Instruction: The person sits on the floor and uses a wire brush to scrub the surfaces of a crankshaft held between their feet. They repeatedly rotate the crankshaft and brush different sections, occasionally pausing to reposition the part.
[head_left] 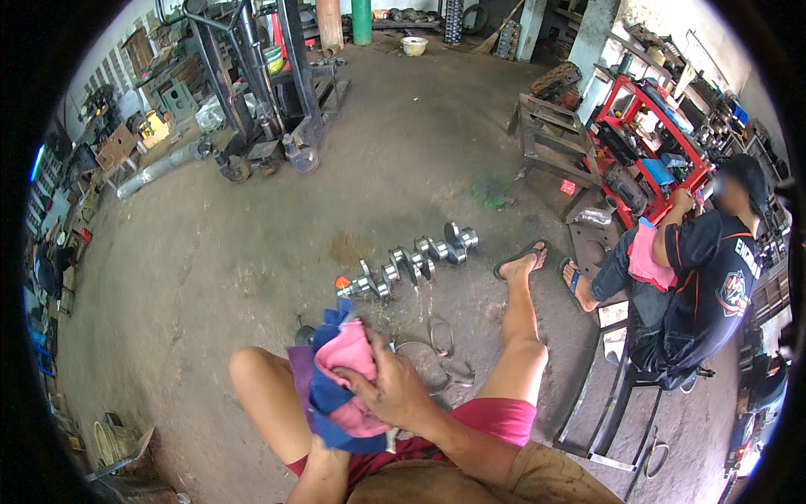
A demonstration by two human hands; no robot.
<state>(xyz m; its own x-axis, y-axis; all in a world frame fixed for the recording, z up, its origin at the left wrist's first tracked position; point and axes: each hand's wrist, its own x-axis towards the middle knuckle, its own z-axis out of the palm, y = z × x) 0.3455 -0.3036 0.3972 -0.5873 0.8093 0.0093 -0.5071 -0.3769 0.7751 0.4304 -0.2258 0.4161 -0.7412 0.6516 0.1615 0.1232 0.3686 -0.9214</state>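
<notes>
Pink and blue cloth (348, 357), with a purple piece showing at its left edge, is bunched between the person's knees, over the lap. The right hand (393, 395) grasps it from the right, thumb bearing on the folds; the left hand (326, 458) is mostly covered by the cloth, so its hold cannot be told. As to progress, the cloth is in use and not laid aside; no finished result shows, and how much handling is left cannot be judged. A metal shaft (405, 262), bright on its surfaces, lies on the floor (193, 277) beyond the cloth, touched by neither of the hands; an orange item (342, 283) sits at its near end. For movement, the widest stretch of floor runs left of the shaft and past it, up to a dark lifting frame (298, 92). The right side is tighter: loose straps (441, 370) lie between the cloth and the right leg, the person's right foot (522, 262) stands near the shaft's far end, and a co-worker (709, 277) sits farther right, beside a low metal frame (598, 424), with a red rack (620, 97) behind. Both knees limit sideways travel of the forearms.
</notes>
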